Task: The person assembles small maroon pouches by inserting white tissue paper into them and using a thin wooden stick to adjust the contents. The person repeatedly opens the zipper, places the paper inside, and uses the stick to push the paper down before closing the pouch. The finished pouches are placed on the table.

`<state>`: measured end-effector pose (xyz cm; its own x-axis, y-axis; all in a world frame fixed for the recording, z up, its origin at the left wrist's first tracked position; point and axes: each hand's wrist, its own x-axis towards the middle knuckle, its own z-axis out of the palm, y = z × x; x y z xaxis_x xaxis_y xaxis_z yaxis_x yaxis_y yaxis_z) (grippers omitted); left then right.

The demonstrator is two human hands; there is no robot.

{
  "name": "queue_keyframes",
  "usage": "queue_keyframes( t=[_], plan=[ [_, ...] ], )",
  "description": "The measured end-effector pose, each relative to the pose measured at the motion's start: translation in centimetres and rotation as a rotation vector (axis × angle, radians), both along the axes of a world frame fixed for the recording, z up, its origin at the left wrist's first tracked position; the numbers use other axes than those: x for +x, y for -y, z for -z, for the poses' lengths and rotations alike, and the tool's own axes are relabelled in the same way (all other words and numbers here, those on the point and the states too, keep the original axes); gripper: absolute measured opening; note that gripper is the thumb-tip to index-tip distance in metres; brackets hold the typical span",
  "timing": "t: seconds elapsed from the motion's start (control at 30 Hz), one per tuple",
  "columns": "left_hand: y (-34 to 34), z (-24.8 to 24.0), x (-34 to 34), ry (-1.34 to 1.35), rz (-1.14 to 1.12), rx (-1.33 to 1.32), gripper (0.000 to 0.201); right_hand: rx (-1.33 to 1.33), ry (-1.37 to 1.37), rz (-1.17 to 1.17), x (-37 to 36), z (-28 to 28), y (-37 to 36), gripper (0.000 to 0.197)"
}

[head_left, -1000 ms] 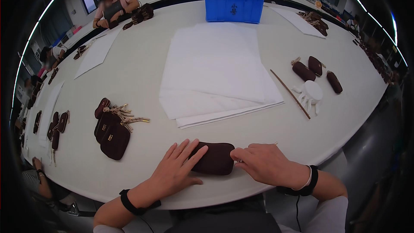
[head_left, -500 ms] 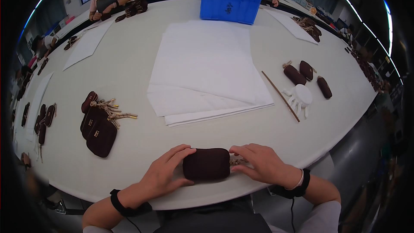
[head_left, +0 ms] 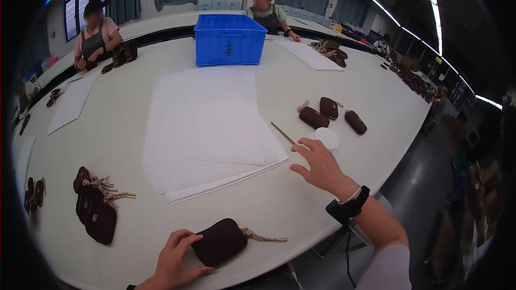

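A dark brown pouch [head_left: 219,243] lies at the table's near edge, its beige cord with a metal tip trailing to the right. Around its left end are the fingers and thumb of my left hand [head_left: 174,263], holding it against the table. My right hand [head_left: 320,166] is stretched out over the table with fingers apart and nothing in them. It hovers by the lower end of a thin brown stick [head_left: 283,132], which it partly hides. Just beyond those fingers sits a round white object [head_left: 327,138], its lower part covered by the hand.
White sheets [head_left: 204,129] are stacked mid-table, with a blue crate [head_left: 230,43] behind. Brown pouches with cords [head_left: 97,209] lie left; several small pouches [head_left: 329,108] lie right. Two people [head_left: 99,37] [head_left: 264,13] sit across the table.
My right hand has left the pouch and moved forward to the stick and white object. My left hand stays at the pouch, which now lies tilted. The view has swung up and right.
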<state>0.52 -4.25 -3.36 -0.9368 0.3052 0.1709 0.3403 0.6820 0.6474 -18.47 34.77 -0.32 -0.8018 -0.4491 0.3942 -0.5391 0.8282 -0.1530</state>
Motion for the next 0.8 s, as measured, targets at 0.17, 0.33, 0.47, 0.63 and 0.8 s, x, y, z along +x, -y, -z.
queue_keyframes(
  t=[0.17, 0.33, 0.47, 0.63, 0.8],
  plan=[
    [-2.5, -0.1, -0.3, -0.059, 0.026, 0.057, 0.073, 0.159, 0.170, 0.559, -5.8, 1.4, -10.8, 0.072],
    [-2.2, 0.2, 0.4, -0.041, -0.056, 0.045, 0.079, 0.103, 0.283, 0.642, -7.8, 4.1, -9.5, 0.088],
    [-2.7, -0.8, 0.8, 0.071, -0.045, 0.176, 0.069, 0.098, 0.329, 0.623, -8.7, 3.9, -10.5, 0.089],
    [-2.7, 0.0, 0.6, -0.016, -0.078, 0.139, 0.073, -0.043, 0.303, 0.531, -9.5, 3.5, -12.8, 0.082],
    [-2.5, 0.9, 1.3, 0.012, -0.107, 0.189, 0.074, -0.863, 0.451, 0.339, -7.4, -1.2, -12.3, 0.069]
  ],
)
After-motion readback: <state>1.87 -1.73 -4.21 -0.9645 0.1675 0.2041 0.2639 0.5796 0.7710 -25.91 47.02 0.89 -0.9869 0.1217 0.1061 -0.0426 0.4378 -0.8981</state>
